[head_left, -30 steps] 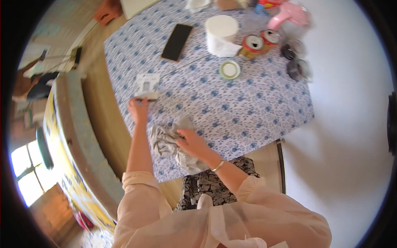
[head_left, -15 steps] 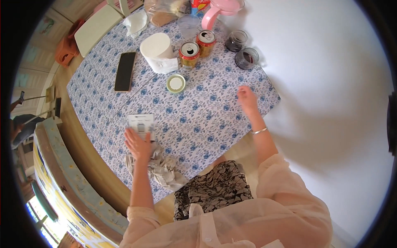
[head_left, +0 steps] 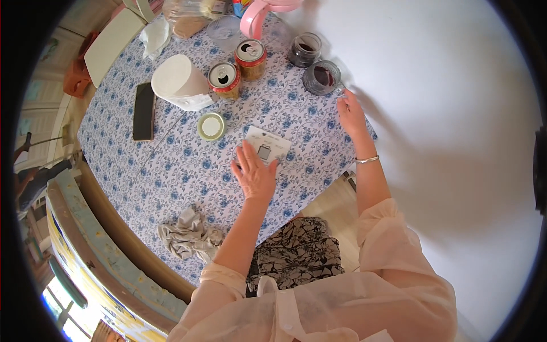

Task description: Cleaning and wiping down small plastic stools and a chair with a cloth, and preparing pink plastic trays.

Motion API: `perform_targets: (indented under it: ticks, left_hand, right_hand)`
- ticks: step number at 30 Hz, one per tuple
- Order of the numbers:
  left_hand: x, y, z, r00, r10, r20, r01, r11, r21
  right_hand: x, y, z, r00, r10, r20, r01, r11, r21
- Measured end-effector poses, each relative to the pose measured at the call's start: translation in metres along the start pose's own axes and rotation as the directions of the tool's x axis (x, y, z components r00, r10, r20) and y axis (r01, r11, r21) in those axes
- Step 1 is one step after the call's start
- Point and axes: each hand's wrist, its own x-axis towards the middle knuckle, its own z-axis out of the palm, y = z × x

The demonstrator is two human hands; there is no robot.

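My left hand lies with spread fingers on a white card printed with a small dark picture, on the tablecloth. At the table's right edge, my right hand has its fingers bent together at the small handle of a glass cup holding dark red liquid. That cup stands upright; the exact finger contact is hard to see. A second glass cup with dark liquid stands just behind it. A crumpled grey cloth lies left of my left forearm.
Two opened drink cans, a paper roll, a phone and a round lid stand or lie on the flowered tablecloth. Behind them are a clear bowl and a pink-handled container. A white wall borders the right.
My left hand has slid the card from beside the cloth toward the table's middle. My right hand has moved up to the nearer glass cup's handle. The whole view has shifted somewhat.
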Motion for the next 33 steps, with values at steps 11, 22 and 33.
perform_targets:
  ticks: [11, 22, 33]
  left_hand:
    - [0.063, 0.068, -0.025, 0.98, -0.122, 0.158, 0.152, 0.97, -0.191]
    - [0.047, 0.049, -0.016, 0.929, 0.347, 0.129, -0.313, 0.922, -0.227]
    - [0.101, 0.098, 0.008, 0.957, 0.235, -0.17, -0.284, 0.88, -0.38]
  right_hand:
    - [0.009, -0.012, 0.002, 0.943, -0.024, 0.332, -0.103, 0.927, 0.36]
    - [-0.047, -0.006, -0.012, 0.961, -0.054, 0.272, -0.117, 0.811, 0.574]
    - [-0.038, 0.011, 0.009, 0.98, -0.147, 0.137, 0.071, 0.892, 0.446]
